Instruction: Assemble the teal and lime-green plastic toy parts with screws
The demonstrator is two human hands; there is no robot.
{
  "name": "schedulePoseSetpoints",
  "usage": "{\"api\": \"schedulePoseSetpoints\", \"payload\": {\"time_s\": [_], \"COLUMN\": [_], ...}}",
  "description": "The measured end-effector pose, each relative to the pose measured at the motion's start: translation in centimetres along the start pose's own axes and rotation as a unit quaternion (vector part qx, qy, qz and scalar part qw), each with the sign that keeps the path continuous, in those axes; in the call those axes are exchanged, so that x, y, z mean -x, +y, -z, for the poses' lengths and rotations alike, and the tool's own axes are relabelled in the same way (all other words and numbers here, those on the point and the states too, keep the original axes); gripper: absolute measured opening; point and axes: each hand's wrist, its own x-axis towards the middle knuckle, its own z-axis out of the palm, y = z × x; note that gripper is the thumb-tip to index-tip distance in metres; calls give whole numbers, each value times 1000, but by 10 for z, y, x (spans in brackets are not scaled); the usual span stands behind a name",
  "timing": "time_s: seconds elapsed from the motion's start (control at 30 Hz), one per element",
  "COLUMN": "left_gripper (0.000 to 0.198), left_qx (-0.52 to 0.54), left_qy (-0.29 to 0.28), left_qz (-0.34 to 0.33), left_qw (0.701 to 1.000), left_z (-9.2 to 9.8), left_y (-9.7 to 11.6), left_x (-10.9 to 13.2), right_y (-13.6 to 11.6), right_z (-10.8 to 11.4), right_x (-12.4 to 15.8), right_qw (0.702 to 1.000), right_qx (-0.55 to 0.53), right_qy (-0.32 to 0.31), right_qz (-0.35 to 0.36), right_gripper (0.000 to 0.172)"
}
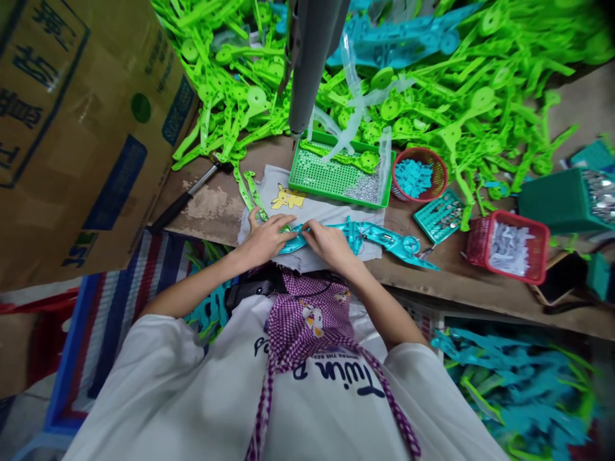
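Note:
A long translucent blue plastic part (387, 235) lies across a grey cloth (317, 208) at the bench's front edge. My left hand (266, 240) is closed on its left end. My right hand (329, 244) pinches the same part a little further right, fingers bent over its top. Close to my left fingers, a bright green plastic arm (247, 189) reaches over the cloth; whether the hand touches it I cannot tell. Just beyond the cloth, a green perforated tray (319, 176) holds small silvery pieces (362, 189) and a green arm.
A grey tool (314, 70) hangs above the tray. Green plastic parts (432, 96) are heaped behind. A hammer (189, 195) and a large carton (96, 128) are at left. Red baskets (420, 173) and a teal tray (439, 218) stand right; blue parts (519, 378) fill a lower bin.

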Motion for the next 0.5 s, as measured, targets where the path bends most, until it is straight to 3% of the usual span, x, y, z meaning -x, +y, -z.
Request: {"api": "schedulePoseSetpoints", "payload": {"time_s": [0.33,0.5], "left_gripper": [32,28], "left_qx": [2,-4], "left_qy": [1,2], "left_qz": [-12,-23], "left_qw": [1000,1000], "left_z": [-1,-1], "left_y": [-5,-7], "left_x": [-2,-3], "right_y": [7,22], "right_z": [13,18], "right_x": [-1,6], "right_qw": [995,993], "right_qx": [20,13], "right_qy": [23,31], "right_qz": [-96,-118], "right_gripper": [28,27]}}
